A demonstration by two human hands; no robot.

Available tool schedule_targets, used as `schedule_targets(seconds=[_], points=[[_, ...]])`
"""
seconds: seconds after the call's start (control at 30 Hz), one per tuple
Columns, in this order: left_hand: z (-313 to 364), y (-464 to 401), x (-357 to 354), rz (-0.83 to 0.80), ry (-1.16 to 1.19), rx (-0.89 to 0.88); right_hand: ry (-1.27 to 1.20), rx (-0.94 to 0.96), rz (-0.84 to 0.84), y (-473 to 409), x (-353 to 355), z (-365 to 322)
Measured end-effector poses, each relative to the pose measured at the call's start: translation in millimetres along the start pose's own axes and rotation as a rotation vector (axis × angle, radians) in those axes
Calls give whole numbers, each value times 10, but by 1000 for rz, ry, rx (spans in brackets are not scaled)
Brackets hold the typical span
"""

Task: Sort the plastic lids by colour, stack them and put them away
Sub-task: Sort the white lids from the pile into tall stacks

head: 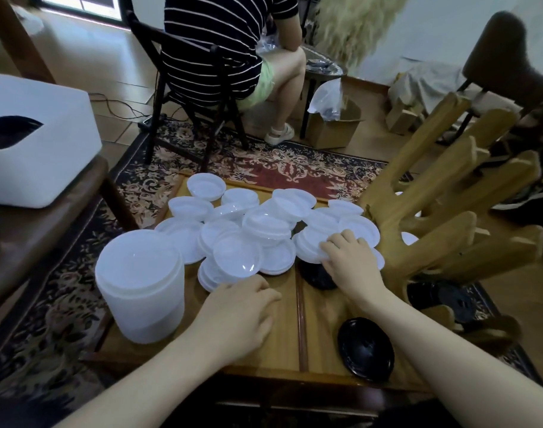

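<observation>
Loose white lids (265,225) all over the bench (282,319), right hand (352,261) resting flat on some, left hand (242,307) curled and empty beside them; probably light, slippery, bendy, so pinch the rims.

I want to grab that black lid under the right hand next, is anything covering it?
Yes. The black lid lies partly under white lids, and the right hand rests on those. Only its near edge shows; the white ones would have to be lifted off first.
</observation>
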State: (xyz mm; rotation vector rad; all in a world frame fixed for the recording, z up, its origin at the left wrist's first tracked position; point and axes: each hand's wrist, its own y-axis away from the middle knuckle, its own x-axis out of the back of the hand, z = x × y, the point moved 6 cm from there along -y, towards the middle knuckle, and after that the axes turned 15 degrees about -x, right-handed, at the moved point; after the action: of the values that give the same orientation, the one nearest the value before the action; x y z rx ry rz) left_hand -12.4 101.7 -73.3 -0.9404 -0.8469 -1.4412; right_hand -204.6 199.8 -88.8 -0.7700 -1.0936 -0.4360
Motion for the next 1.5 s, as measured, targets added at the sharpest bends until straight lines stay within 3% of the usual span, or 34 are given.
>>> schedule_targets(seconds=[0.2,0.43,0.57,0.73,0.8,0.93,1.0,1.1,1.23,1.37,1.5], points=[[19,6,-57,5,248,108,-205,76,91,287,235,141],[-33,12,-129,242,939,375,-457,19,156,487,703,102],[-36,51,-185,444,1543,577,-654,227,157,709,876,-115],[-96,84,-236,550,1681,619,-706,397,121,863,853,-288],[-101,98,-247,566,1686,657,-701,283,30,803,733,-228],[-86,125,-307,568,1676,739,-799,-224,-275,590,428,69],[-92,132,-354,564,1657,762,-710,-360,-367,517,293,149],[-103,127,-401,563,1652,775,-506,-377,-552,520,91,112],[-134,113,-417,564,1639,779,-372,-330,-488,506,115,89],[-135,91,-381,575,1630,755,-641,-529,-452,413,293,240],[-154,62,-373,630,1636,723,-1288,-834,-485,403,482,353]])
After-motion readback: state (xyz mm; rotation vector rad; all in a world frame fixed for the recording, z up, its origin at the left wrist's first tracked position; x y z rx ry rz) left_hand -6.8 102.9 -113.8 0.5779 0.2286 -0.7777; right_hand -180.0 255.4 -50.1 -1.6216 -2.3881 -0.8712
